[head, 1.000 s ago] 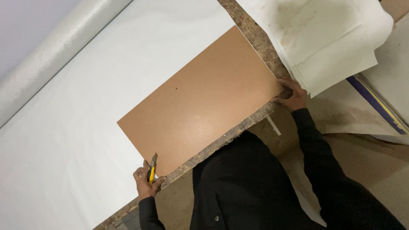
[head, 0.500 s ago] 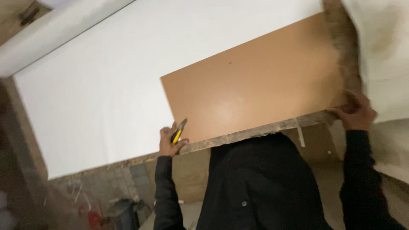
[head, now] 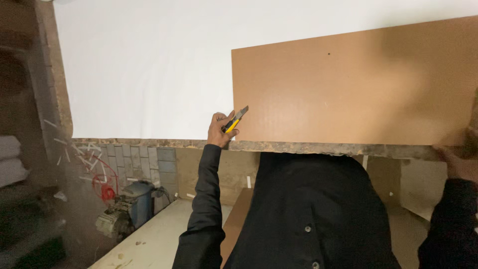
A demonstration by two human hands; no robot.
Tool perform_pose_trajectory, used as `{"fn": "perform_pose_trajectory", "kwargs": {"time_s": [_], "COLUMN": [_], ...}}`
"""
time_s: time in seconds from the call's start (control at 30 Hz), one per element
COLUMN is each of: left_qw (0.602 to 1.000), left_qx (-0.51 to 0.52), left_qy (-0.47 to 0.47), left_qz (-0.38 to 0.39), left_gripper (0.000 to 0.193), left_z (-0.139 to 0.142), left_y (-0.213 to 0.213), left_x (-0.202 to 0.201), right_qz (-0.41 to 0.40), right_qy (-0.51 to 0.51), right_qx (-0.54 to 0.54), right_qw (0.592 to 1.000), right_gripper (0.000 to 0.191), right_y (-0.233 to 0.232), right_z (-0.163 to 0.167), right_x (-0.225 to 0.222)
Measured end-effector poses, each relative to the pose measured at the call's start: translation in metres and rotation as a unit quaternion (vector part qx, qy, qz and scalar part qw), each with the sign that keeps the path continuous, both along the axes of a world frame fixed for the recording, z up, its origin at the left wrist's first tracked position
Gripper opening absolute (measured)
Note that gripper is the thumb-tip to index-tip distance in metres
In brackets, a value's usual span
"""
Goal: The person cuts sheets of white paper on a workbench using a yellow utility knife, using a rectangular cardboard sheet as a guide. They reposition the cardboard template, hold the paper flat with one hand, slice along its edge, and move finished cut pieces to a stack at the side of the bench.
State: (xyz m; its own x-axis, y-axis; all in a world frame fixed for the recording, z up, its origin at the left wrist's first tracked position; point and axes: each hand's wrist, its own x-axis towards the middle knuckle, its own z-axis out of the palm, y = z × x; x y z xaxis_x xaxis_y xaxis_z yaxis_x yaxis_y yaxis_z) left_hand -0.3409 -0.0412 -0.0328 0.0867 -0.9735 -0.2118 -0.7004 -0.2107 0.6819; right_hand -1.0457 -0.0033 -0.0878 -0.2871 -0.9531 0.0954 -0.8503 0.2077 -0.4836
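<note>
Machinery, a small blue motor (head: 127, 209) with red cable beside it, sat on the floor at far left, under the table (head: 149, 143). We had white sheet (head: 149, 65) spread over that table. Our left hand (head: 219, 130) gripped a yellow utility knife (head: 235, 119), fingers wrapped tight round its handle, blade tip just at the left edge of the brown board (head: 348, 89) lying on the sheet. Our right hand (head: 460, 159) pressed the board's near right corner; its fingers lay partly out of view, so we could not tell their spread.
</note>
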Motion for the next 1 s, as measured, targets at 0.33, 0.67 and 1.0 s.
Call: {"fn": "perform_pose_trajectory", "kwargs": {"time_s": [0.33, 0.67, 1.0], "left_qw": [0.999, 0.999, 0.990], "left_qx": [0.005, -0.019, -0.014], "left_qy": [-0.028, -0.001, 0.143], "left_qz": [-0.015, -0.026, -0.003], "left_gripper": [0.075, 0.075, 0.068], "left_z": [-0.006, -0.013, -0.022], "left_y": [0.002, 0.005, 0.010], "left_x": [0.006, 0.004, 0.004], "right_qz": [0.015, -0.034, -0.028], "right_qy": [-0.010, -0.132, -0.111], "right_qx": [-0.038, -0.087, -0.103], "right_qw": [0.999, 0.987, 0.988], "right_gripper": [0.068, 0.074, 0.078], "right_y": [0.000, -0.001, 0.000], "right_z": [-0.003, 0.008, 0.010], "right_x": [-0.007, 0.001, 0.001]}}
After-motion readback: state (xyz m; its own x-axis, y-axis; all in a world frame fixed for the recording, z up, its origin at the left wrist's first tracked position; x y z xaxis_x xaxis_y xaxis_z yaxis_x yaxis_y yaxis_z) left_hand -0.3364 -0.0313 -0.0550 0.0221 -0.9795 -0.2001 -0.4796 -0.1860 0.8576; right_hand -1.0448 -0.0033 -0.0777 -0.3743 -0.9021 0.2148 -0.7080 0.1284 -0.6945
